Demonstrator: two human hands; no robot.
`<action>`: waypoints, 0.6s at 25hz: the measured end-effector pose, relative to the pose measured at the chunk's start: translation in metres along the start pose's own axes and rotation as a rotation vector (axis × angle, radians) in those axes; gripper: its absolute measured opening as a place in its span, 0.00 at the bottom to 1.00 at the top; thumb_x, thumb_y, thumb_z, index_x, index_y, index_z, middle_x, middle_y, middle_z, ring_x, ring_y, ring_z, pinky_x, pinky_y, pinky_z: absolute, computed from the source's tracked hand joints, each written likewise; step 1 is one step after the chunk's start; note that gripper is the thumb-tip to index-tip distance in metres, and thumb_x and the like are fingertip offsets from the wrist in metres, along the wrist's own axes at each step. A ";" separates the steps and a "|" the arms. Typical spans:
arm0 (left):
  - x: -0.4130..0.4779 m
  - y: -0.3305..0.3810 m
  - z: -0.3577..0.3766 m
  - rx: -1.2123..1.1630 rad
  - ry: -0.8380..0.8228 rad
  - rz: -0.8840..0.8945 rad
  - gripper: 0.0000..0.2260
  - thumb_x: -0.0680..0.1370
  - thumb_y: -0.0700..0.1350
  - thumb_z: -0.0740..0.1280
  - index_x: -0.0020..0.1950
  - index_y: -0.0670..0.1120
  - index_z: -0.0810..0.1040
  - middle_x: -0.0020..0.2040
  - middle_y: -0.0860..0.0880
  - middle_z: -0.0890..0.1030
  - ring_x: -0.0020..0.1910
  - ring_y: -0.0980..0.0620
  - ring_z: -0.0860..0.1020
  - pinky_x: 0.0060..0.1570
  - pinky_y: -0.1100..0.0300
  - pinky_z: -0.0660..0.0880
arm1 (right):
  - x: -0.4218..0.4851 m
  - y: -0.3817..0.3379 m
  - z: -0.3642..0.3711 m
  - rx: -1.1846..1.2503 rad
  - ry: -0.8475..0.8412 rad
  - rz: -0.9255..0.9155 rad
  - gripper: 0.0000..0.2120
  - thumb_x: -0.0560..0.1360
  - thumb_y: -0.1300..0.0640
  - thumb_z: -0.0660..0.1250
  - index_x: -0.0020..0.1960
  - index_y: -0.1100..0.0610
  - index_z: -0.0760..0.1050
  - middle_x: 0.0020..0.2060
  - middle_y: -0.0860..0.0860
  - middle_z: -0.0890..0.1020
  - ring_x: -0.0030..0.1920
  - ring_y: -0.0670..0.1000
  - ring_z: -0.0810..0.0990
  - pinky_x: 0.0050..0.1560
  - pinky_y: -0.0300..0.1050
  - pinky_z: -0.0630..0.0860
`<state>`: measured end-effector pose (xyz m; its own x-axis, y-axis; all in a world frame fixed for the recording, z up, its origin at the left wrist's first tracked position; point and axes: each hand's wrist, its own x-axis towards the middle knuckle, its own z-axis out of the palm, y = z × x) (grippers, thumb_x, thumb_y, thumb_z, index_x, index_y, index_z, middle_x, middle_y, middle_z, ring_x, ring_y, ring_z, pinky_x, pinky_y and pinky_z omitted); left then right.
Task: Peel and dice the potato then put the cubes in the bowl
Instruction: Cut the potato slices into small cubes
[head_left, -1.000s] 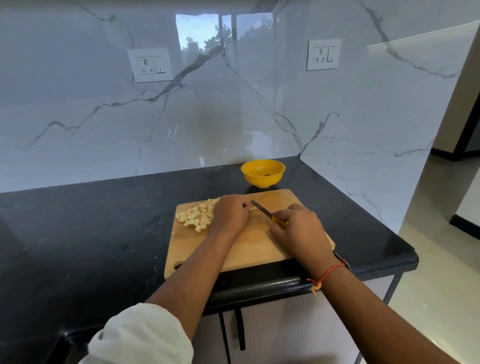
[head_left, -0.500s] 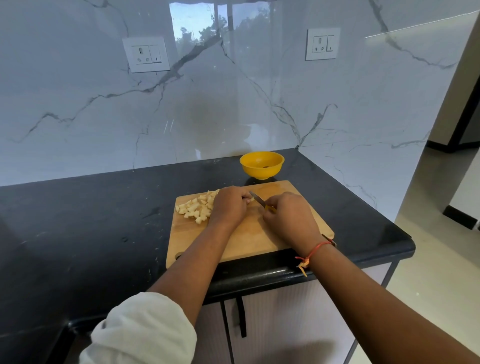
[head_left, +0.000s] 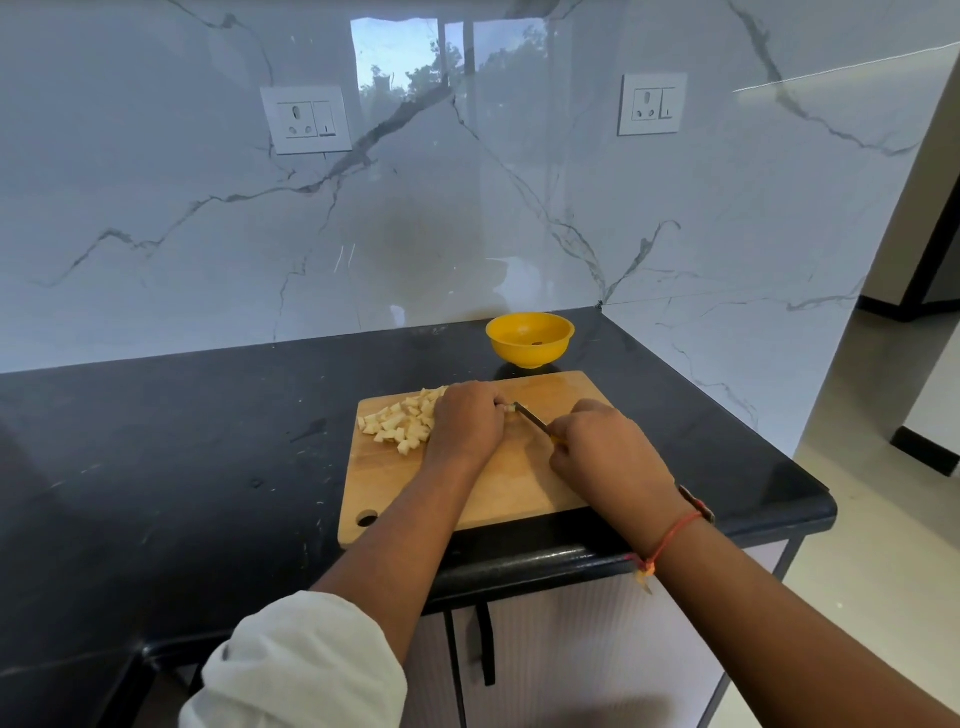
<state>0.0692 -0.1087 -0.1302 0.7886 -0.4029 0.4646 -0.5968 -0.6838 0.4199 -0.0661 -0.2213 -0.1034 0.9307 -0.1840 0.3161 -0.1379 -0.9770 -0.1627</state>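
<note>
Your left hand (head_left: 467, 421) pinches the last small pale potato piece (head_left: 510, 409) on the wooden chopping board (head_left: 519, 488). Your right hand (head_left: 602, 447) grips the dark-bladed knife (head_left: 530, 417). The piece is likely firm and slick, so pin its sides.

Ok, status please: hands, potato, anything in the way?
Left-hand grip holds pale potato piece; right-hand grip holds yellow-handled knife, blade at it. Pale diced cubes piled on wooden cutting board; round yellow bowl without cubes. Nothing between them.

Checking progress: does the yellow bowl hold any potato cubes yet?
Not yet. The yellow bowl shows only a small dark speck inside, and the potato cubes lie piled on the cutting board.
</note>
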 end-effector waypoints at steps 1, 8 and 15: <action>0.000 0.000 0.000 0.008 0.004 -0.002 0.08 0.80 0.44 0.67 0.50 0.48 0.87 0.44 0.50 0.85 0.45 0.52 0.80 0.53 0.53 0.78 | -0.004 0.001 -0.002 -0.038 0.018 -0.017 0.14 0.81 0.55 0.62 0.64 0.48 0.79 0.50 0.49 0.77 0.46 0.48 0.77 0.49 0.42 0.79; -0.001 -0.003 0.001 -0.038 -0.005 -0.001 0.07 0.80 0.42 0.67 0.55 0.47 0.84 0.48 0.49 0.84 0.49 0.51 0.80 0.54 0.53 0.78 | -0.012 -0.002 0.002 -0.055 0.225 0.033 0.12 0.78 0.55 0.63 0.57 0.50 0.83 0.43 0.48 0.75 0.40 0.47 0.73 0.40 0.41 0.77; -0.001 -0.007 0.001 -0.117 0.018 -0.043 0.07 0.80 0.42 0.67 0.57 0.48 0.74 0.42 0.51 0.81 0.41 0.54 0.79 0.43 0.56 0.79 | -0.004 -0.014 0.014 0.102 0.190 0.095 0.12 0.79 0.51 0.64 0.59 0.50 0.82 0.46 0.48 0.76 0.40 0.47 0.76 0.42 0.40 0.79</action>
<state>0.0724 -0.1044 -0.1347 0.8116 -0.3635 0.4575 -0.5767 -0.6242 0.5271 -0.0635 -0.2050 -0.1159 0.8336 -0.3007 0.4634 -0.1778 -0.9403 -0.2904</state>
